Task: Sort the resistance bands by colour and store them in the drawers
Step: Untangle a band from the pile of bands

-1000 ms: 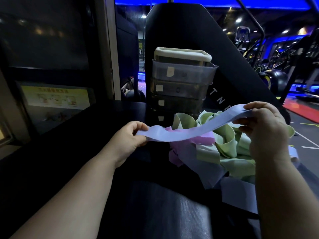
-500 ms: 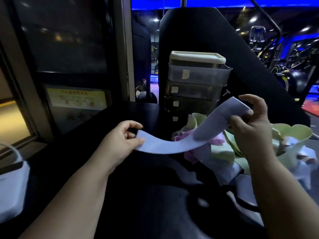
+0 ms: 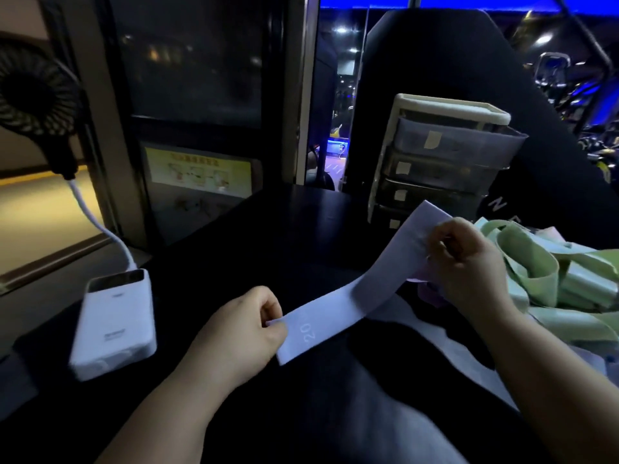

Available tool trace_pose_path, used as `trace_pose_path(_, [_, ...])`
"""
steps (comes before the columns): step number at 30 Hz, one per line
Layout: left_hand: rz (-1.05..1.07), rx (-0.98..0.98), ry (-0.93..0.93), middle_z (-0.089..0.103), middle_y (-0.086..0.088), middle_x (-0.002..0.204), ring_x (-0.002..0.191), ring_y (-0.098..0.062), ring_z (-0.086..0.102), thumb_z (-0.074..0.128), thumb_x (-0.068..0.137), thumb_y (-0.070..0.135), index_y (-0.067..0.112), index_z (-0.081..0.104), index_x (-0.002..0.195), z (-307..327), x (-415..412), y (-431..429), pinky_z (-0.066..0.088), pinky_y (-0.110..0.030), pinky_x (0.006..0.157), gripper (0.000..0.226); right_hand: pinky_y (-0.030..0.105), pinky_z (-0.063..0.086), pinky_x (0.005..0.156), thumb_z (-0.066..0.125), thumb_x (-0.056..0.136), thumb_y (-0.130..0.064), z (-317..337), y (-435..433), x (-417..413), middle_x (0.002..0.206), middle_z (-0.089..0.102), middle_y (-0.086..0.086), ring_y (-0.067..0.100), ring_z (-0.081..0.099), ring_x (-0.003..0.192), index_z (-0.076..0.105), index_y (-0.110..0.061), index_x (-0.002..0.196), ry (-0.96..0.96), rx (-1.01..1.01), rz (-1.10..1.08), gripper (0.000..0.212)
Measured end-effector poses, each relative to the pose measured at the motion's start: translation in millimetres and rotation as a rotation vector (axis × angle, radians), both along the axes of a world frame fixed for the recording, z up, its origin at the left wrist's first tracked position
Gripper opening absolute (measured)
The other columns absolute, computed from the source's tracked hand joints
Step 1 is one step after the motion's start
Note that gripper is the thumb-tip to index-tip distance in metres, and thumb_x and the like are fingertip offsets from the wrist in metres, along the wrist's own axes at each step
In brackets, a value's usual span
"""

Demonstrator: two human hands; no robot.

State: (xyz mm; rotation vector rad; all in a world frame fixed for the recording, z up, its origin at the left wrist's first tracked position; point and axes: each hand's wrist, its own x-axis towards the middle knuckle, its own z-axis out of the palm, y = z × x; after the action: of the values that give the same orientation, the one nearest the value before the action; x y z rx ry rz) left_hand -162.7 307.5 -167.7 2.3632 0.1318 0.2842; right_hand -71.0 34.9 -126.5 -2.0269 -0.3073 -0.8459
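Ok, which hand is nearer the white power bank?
Left. The left hand, pinching the lilac band, is right of the power bank; the right hand is farther right, by the band pile.

Lavender band (image 3: 361,296) spread flat, slanting up rightward; green bands (image 3: 536,272) heaped at right; grey drawer tower (image 3: 445,162) upright behind

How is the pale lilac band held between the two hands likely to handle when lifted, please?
Probably floppy: the lilac band bends in a curve between the left hand and right hand. Likely light, since pinches at its ends carry it. Thin and flat, it should not roll.
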Motion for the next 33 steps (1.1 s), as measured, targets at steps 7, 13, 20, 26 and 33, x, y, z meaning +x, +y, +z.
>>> trace_pose_path(7, [-0.062,-0.008,0.106,0.061,0.012,0.064,0.049,-0.001,0.050,0.063,0.077,0.028,0.031,0.054,0.076,4,-11,19,0.042,-0.024,0.053,0.010,0.031,0.052,0.070,0.064,0.084,0.000,-19,46,52,0.077,0.068,-0.002,0.014,0.063,0.071,0.067,-0.027,0.075,0.213,0.045,0.019,0.029])
trace_pose_path(13, [-0.120,0.021,0.160,0.069,0.013,0.070,0.054,-0.002,0.056,0.063,0.078,0.030,0.033,0.053,0.082,7,-14,23,0.048,-0.026,0.059,0.011,0.024,0.045,0.076,0.063,0.088,-0.007,-33,84,83,0.088,0.069,-0.002,0.013,0.063,0.085,0.071,-0.022,0.092,0.342,-0.001,-0.020,0.018])
trace_pose_path(20, [-0.216,0.005,0.201,0.065,0.012,0.063,0.045,0.000,0.046,0.062,0.082,0.029,0.031,0.052,0.080,9,-13,29,0.039,-0.022,0.054,0.010,0.019,0.043,0.075,0.063,0.088,-0.002,-37,101,101,0.091,0.067,-0.003,0.011,0.060,0.086,0.073,-0.015,0.099,0.442,0.046,0.033,0.020])
trace_pose_path(26, [-0.238,-0.024,0.231,0.071,0.017,0.069,0.040,0.002,0.046,0.062,0.083,0.030,0.030,0.055,0.080,12,-13,25,0.037,-0.021,0.052,0.008,0.023,0.047,0.070,0.075,0.080,-0.010,-43,116,110,0.081,0.070,-0.002,0.011,0.061,0.074,0.072,-0.017,0.087,0.444,0.032,0.077,0.010])
trace_pose_path(33, [-0.260,0.006,0.251,0.071,0.020,0.068,0.042,0.005,0.047,0.062,0.085,0.029,0.029,0.054,0.081,11,-14,23,0.036,-0.018,0.052,0.009,0.025,0.044,0.068,0.071,0.082,-0.008,-46,123,113,0.080,0.068,0.001,0.014,0.060,0.075,0.071,-0.015,0.084,0.439,0.029,0.055,0.007])
